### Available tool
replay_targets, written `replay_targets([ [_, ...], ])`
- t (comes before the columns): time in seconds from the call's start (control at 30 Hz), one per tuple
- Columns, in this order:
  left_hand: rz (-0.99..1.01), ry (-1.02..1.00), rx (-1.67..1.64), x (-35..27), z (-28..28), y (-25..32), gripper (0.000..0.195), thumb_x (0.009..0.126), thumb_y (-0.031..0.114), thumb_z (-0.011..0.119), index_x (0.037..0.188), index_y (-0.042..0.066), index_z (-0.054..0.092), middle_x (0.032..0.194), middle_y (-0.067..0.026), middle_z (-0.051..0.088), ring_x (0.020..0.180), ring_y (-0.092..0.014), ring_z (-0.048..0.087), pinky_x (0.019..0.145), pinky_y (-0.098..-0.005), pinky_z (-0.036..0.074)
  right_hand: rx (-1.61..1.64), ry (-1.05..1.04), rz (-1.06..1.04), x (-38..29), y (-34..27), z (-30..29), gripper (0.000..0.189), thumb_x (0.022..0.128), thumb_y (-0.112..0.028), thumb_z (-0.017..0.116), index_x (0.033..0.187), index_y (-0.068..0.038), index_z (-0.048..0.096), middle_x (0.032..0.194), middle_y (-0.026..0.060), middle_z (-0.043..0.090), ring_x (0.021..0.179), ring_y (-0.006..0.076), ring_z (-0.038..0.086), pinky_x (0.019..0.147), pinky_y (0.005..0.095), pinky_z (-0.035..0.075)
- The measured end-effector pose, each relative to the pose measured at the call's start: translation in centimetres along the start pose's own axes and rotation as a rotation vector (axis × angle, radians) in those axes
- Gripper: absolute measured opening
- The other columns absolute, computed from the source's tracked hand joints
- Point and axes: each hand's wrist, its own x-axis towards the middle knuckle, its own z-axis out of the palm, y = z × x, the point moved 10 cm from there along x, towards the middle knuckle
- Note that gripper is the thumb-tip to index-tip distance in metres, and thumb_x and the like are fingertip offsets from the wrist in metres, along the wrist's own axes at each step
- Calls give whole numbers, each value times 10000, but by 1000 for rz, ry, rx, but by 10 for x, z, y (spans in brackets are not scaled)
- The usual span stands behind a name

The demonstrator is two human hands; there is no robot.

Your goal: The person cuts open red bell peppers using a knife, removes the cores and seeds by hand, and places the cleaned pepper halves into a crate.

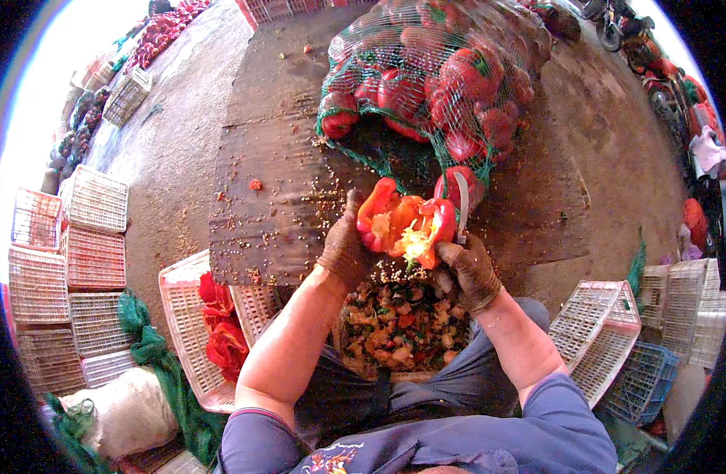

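Observation:
A red bell pepper point(407, 222), split open with pale core and seeds showing, is held between both hands above a wooden board point(262, 195). My left hand point(344, 246), in a brown glove, grips its left side. My gloved right hand point(470, 269) holds the pepper's lower right edge and also a small knife point(463, 198), its curved blade pointing up. Just beyond, a green mesh bag point(428, 77) full of red peppers lies with its mouth towards me. One whole pepper point(448, 183) rests at that mouth, partly behind the knife. Below the hands, a container holds pepper cores and scraps point(404, 326).
A white plastic crate point(185, 326) with opened red peppers point(223, 332) stands left of my legs. Stacked crates point(96, 255) and green netting point(141, 320) lie farther left. At right are a tilted white crate point(597, 332) and a blue crate point(641, 385). Seeds litter the board.

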Motion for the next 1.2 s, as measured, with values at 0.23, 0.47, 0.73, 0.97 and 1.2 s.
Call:
replay_targets([
  [0.23,910,199,1165,-75,47,85,244,930,66,633,1170,25,644,1098,-107,679,974,-213,648,909,-366,521,120,1,33,-1,-4,-15,325,854,-266,632,1084,-36,631,788,9,632,563,106,532,507,259,414],
  [0.47,986,-100,2074,-78,115,-9,507,824,151,668,1316,96,558,1229,-150,610,1065,-360,623,841,-447,545,1,80,-96,29,32,-56,291,856,-249,655,1041,-26,671,911,84,708,822,202,675,736,341,540],
  [0.73,533,-185,1871,-37,74,-24,415,714,191,750,1114,115,670,1040,-134,664,924,-379,665,796,-416,559,-488,242,-104,-8,-1,-40,317,847,-266,691,1066,-37,715,927,84,746,844,175,689,785,346,537],
  [0.97,-145,-329,1160,-27,23,-52,414,847,-33,725,1247,40,648,1145,-35,702,1017,-139,634,875,-322,543,-717,146,-22,-12,-11,-39,331,819,-307,684,1011,-39,723,868,98,744,804,191,694,742,367,537],
  [1.2,116,105,641,-6,9,-7,264,974,204,648,1176,40,603,944,-42,664,746,-131,633,618,-294,543,-350,120,-122,26,-10,-44,267,827,-261,688,985,-47,713,813,65,725,745,176,674,714,358,532],
])
